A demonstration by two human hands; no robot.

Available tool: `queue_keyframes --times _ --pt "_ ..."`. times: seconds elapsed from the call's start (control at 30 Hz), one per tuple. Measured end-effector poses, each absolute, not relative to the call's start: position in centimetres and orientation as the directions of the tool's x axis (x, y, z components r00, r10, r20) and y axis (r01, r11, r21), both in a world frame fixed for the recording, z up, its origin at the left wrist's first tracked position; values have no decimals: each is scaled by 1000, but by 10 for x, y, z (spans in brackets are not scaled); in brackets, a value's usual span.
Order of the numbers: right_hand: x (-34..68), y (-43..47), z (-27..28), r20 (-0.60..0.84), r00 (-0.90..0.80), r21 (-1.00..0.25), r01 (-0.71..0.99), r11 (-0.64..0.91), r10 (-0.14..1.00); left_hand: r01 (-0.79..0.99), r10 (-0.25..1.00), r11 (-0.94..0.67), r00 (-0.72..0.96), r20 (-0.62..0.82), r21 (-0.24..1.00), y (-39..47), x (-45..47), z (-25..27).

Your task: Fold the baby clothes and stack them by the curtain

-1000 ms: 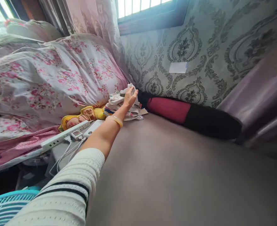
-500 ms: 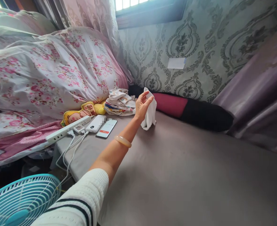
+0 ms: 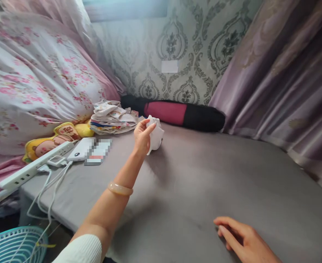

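Note:
My left hand is raised over the grey sheet with the arm stretched forward. Its thumb and fingers pinch a small white cloth, which hangs crumpled from them. Just left of it, a stack of folded clothes with coloured prints lies on the sheet. Low on the right, my right hand hovers over or rests on the sheet; which one I cannot tell. Its fingers are loosely bent, with a gap between thumb and forefinger and nothing in it.
The grey sheet covers a flat bed-like surface. A black and maroon roll lies along the wall. A phone, white power bank, power strip with cables and yellow plush toy are at left. A blue fan stands below.
The view has turned to the right, so everything sits further left. My right hand has come into view. The white cloth, still in my left hand, hangs shorter and more bunched.

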State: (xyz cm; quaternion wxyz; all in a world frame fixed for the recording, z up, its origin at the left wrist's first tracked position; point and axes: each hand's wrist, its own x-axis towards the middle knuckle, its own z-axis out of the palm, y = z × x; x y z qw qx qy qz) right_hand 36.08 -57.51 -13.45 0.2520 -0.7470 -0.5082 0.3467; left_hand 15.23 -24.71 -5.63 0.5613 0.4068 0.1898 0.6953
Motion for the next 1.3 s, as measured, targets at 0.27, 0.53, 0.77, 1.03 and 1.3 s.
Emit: queue_keyframes --times 0.27,0.53,0.77,1.03,1.3 --pt "344 -499 -89 -28 106 -790 607 -87 994 -644 952 -189 66 300 741 -279 164 -67" --pt "327 -416 -82 410 286 -845 477 242 866 -534 900 -51 342 271 844 -319 158 -48" --pt "318 -394 -78 521 109 -775 475 416 846 -509 843 6 465 269 861 -336 156 -31" --pt "336 -412 -51 411 283 -883 360 301 867 -422 824 -115 464 323 899 -330 154 -37" --pt "337 -441 -8 486 349 -811 521 266 801 -311 727 -150 609 318 939 -335 162 -46"
